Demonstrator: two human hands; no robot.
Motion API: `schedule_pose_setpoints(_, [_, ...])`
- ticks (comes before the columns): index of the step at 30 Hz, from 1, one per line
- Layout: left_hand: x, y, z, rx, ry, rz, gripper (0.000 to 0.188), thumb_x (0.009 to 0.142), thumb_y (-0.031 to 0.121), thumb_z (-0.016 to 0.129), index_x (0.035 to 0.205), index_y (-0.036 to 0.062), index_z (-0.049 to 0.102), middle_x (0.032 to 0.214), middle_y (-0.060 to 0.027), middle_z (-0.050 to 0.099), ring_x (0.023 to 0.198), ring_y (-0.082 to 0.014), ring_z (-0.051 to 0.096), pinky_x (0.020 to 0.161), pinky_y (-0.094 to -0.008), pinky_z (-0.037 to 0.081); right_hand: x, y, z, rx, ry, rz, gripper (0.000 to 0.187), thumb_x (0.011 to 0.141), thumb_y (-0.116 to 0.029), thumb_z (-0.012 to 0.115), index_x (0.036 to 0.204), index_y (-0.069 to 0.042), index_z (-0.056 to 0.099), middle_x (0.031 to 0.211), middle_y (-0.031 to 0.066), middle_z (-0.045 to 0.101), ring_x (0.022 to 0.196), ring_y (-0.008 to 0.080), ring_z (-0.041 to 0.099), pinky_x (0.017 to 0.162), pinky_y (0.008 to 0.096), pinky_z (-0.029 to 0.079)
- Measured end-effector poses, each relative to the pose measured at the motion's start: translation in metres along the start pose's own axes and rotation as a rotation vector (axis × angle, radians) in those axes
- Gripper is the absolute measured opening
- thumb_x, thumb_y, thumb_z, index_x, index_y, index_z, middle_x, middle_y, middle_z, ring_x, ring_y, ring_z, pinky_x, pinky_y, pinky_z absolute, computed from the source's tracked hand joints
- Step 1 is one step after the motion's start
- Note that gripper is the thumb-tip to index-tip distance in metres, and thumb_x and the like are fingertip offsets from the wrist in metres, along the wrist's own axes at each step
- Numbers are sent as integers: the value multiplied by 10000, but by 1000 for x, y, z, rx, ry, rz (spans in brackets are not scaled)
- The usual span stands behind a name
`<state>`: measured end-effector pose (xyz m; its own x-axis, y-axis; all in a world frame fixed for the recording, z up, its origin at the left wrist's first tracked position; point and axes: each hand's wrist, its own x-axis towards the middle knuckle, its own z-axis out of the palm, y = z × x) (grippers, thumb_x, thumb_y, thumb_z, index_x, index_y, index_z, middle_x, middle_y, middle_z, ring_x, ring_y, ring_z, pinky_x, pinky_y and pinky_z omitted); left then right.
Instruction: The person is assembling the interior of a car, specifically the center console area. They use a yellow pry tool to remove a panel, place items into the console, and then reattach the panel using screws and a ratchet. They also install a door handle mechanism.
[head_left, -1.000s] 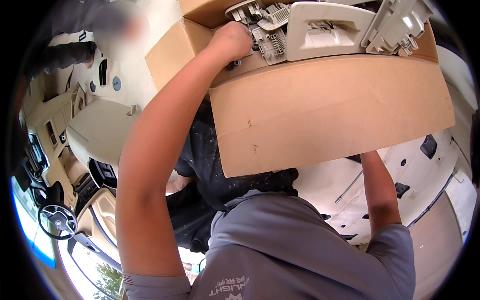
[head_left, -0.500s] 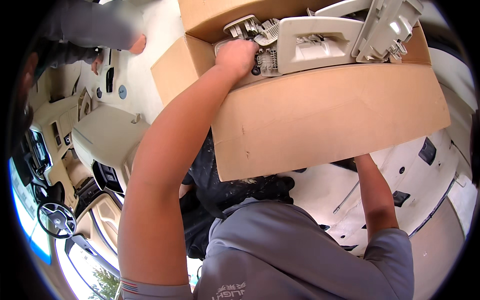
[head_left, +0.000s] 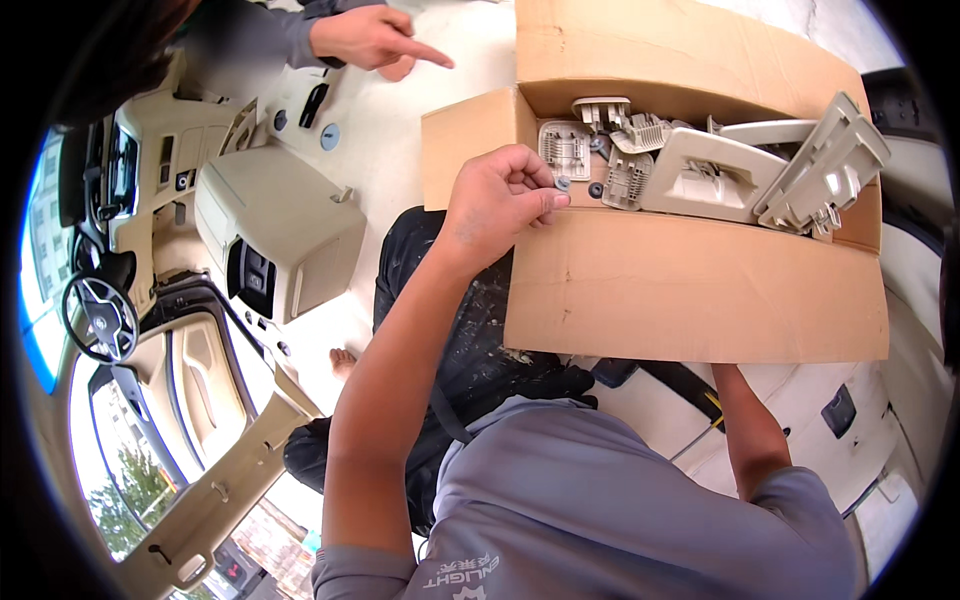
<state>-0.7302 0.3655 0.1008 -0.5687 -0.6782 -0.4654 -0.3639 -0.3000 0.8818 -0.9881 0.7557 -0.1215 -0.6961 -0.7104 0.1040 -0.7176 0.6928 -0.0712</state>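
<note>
My left hand (head_left: 508, 200) is at the near left corner of an open cardboard box (head_left: 700, 285), its thumb and fingers pinched on a small round grey plastic clip (head_left: 562, 184). Inside the box lie beige plastic trim pieces: a ribbed cover (head_left: 565, 148), a broad panel with a recess (head_left: 712, 178) and a long trim piece (head_left: 828, 165) leaning at the right end. A dark round clip (head_left: 596, 190) rests on the box bottom near my fingers. My right forearm (head_left: 745, 430) reaches up beneath the box's near flap, which hides the right hand.
Another person's hand (head_left: 375, 40) points toward the box from the upper left. A beige console (head_left: 275, 215) stands on the pale floor at left, with a steering wheel (head_left: 100, 318) beyond. A black seat-like form with white specks (head_left: 480, 320) lies below my left arm.
My left hand has come out of the box with the small clip. In the view, the box now sits farther right and lower. The other person's hand has extended and points.
</note>
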Motion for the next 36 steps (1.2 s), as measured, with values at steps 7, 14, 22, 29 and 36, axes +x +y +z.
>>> schedule_pose_setpoints(7, [-84, -11, -40, -560, 204, 53, 418, 961, 76, 712, 1354, -35, 624, 943, -122, 728, 749, -191, 710, 691, -305, 588, 6, 5, -1, -39, -10, -14, 442, 938, -403, 655, 1216, -61, 698, 1187, 167, 717, 1069, 367, 698, 826, 492, 576])
schedule_pose_setpoints(14, [-123, -72, -53, -892, 361, 102, 268, 1030, 162, 658, 1221, -26, 676, 955, -140, 736, 748, -206, 716, 686, -322, 594, -2, 6, -17, -118, -85, 90, 442, 939, -398, 653, 1219, -59, 697, 1187, 171, 718, 1065, 368, 701, 825, 491, 579])
schedule_pose_setpoints(22, [-184, -130, -88, -877, 363, 49, 186, 987, 57, 681, 1165, 2, 685, 1046, -170, 753, 808, -198, 730, 724, -307, 611, 16, -10, -22, -208, -195, 379, 398, 954, -388, 587, 1119, -49, 716, 1062, 147, 755, 959, 391, 729, 853, 535, 569])
schedule_pose_setpoints(29, [-266, -193, -174, -892, 549, 0, 184, 993, 66, 679, 1159, -12, 671, 1079, -181, 760, 783, -196, 737, 709, -296, 613, 9, 25, 7, -153, -137, 304, 348, 1009, -263, 459, 1105, -69, 731, 1114, 165, 751, 1093, 387, 698, 896, 493, 565])
schedule_pose_setpoints(36, [-350, -292, -236, -1038, 874, 62, 219, 981, 171, 738, 1109, 2, 683, 975, -112, 737, 753, -169, 684, 677, -291, 572, -20, -84, -62, -111, -799, -422, 337, 882, -238, 614, 1065, 20, 730, 987, 236, 730, 991, 442, 684, 881, 493, 529])
